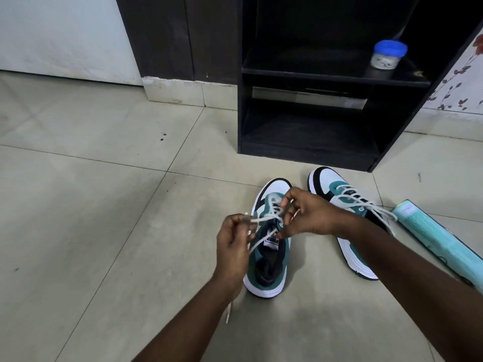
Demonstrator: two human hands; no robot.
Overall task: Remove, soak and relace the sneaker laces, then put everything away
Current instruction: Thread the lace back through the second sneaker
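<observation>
Two teal, white and black sneakers stand on the tiled floor. The nearer sneaker is in front of me with its toe pointing away. My left hand pinches one end of its white lace at the shoe's left side. My right hand pinches the lace over the top eyelets. A loose lace end trails on the floor under my left forearm. The second sneaker lies to the right, laced, partly hidden by my right arm.
A black open shelf unit stands just behind the sneakers, with a blue-lidded plastic jar on its upper shelf. A pale teal roll lies on the floor at the right. Bare tiles spread to the left.
</observation>
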